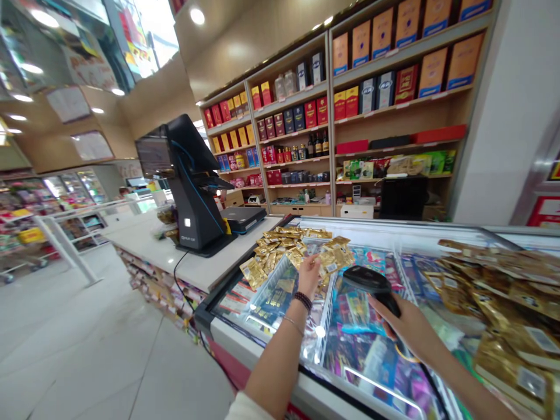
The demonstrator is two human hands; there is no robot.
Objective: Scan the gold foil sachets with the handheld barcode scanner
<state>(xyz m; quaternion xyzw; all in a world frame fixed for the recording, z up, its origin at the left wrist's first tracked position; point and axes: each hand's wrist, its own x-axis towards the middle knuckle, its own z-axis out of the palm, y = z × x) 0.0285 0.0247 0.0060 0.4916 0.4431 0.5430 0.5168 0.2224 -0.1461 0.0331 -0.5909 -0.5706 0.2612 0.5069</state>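
Left hand point(308, 272): apparently pinching gold packet point(335, 257)
Right hand point(408, 328): wrapped around scanner point(366, 279)
Scanner: likely scanning step; next needs steady aim

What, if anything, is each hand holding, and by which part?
The right hand holds the scanner by its handle. The left hand is at the gold packets; whether it grips one, I can't tell.

Left hand point(310, 270) extended farther forward; right hand point(408, 324) curled.
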